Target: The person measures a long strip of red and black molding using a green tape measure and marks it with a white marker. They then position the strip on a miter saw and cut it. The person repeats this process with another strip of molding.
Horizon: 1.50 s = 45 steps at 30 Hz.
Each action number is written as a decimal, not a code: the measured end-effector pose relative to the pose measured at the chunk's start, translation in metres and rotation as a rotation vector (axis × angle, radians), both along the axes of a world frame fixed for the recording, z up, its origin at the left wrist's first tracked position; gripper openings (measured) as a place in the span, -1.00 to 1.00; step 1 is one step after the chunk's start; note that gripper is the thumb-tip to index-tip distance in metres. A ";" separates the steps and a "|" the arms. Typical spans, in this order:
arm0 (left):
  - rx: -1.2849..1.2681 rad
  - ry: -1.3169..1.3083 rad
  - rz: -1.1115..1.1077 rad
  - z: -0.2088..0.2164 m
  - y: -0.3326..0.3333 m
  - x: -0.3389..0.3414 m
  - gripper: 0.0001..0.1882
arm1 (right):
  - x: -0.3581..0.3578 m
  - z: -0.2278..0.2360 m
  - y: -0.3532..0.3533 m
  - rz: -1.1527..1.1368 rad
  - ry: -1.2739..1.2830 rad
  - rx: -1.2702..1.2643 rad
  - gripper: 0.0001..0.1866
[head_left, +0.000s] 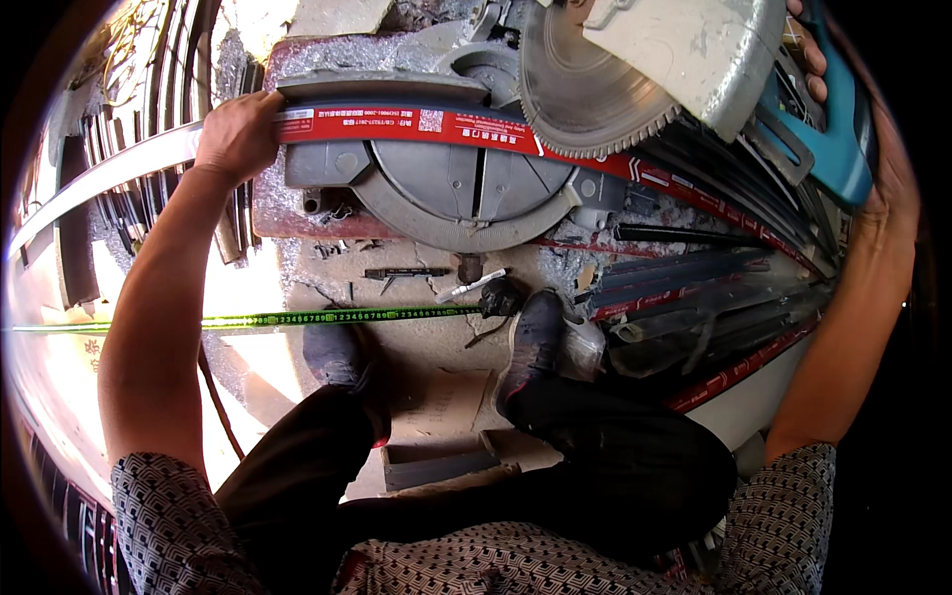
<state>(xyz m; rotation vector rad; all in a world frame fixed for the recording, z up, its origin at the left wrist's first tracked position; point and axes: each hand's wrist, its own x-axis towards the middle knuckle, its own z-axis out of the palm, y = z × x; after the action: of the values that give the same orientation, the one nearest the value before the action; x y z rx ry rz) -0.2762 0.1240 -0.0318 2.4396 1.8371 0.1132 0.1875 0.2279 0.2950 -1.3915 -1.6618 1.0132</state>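
My left hand point(238, 137) is closed around a long metal profile point(397, 121) covered with red printed film, pressing it against the fence point(387, 89) of a mitre saw. The profile lies across the grey saw base point(446, 188) and runs out to both sides. At the upper right, my right hand point(890, 164) wraps round the teal handle point(843, 124) of the saw; its fingertips show on the far side. The toothed round blade point(595, 94), under a pale guard point(694, 50), hangs at the profile, its lower edge overlapping it. Whether it touches cannot be told.
A green tape measure point(367, 316) stretches across the floor before my shoes point(535, 327). Nearby lie a white marker point(471, 287) and a slim black tool point(407, 273). More film-covered profiles point(684, 283) are piled at right; other lengths stand at left. Metal shavings cover the surroundings.
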 end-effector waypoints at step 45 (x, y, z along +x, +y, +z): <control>-0.047 0.034 0.038 0.001 0.001 0.004 -0.74 | -0.002 -0.124 -0.173 0.146 -0.131 0.486 -0.24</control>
<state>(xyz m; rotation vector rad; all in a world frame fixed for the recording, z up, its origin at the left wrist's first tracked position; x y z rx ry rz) -0.2722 0.1252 -0.0306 2.3906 1.8785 0.0317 0.1852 0.0545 0.1706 -1.0407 -1.9660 0.5444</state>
